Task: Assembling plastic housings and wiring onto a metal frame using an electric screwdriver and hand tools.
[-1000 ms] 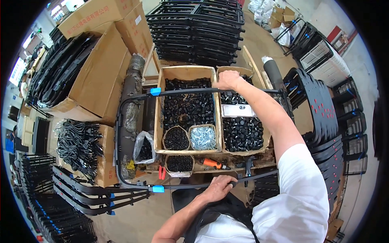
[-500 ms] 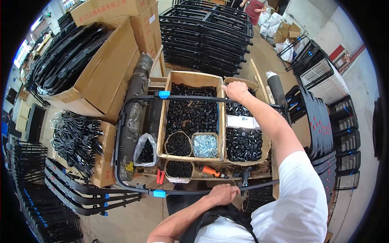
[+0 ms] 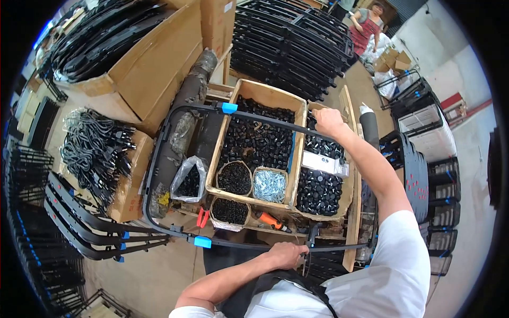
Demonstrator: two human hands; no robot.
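In the head view, the black frame [image 3: 238, 244] spans the wooden bin [image 3: 270, 95], its left end near the cable carton [image 3: 133, 183]; open floor [image 3: 161, 265] shows below its near-left corner. The left hand [image 3: 286, 255] grasps the near rail; the right hand [image 3: 330, 122] is clenched on the far rail.

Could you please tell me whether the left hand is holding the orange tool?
No, the left hand is on the near bar of the black frame, while the orange tool lies apart from it.
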